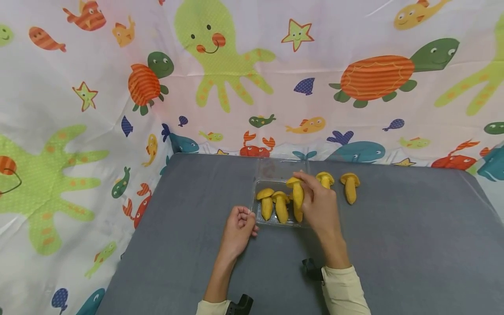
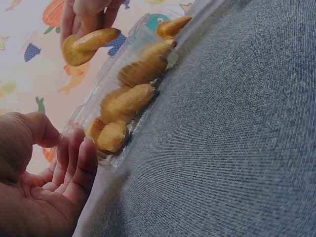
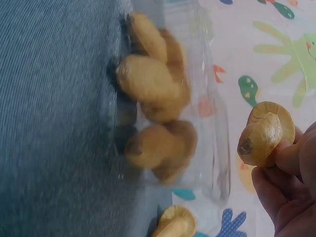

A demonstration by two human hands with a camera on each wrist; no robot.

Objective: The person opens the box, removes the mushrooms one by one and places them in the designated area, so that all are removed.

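Note:
My right hand (image 1: pixel 323 211) pinches a yellow mushroom (image 1: pixel 296 190) by its stem, holding it above the right part of a clear plastic container (image 3: pixel 217 153). Inside lie three more mushrooms; two of them, the left one (image 1: pixel 266 204) and the middle one (image 1: pixel 281 207), show plainly from the head, and the third is partly behind the held one. At the container's front left corner, my left hand (image 1: pixel 239 231) holds the rim between thumb and fingers, with the remaining fingers curled. In the left wrist view, the held mushroom (image 2: pixel 91 45) appears above the container's wall.
Two loose mushrooms are on the grey table (image 1: pixel 409 236) right of the container: one (image 1: pixel 325 178) partly behind my right hand, another (image 1: pixel 350 188) farther right. The container's transparent lid (image 1: pixel 281 167) lies folded back toward the sea-animal curtain (image 1: pixel 283 96) behind the table.

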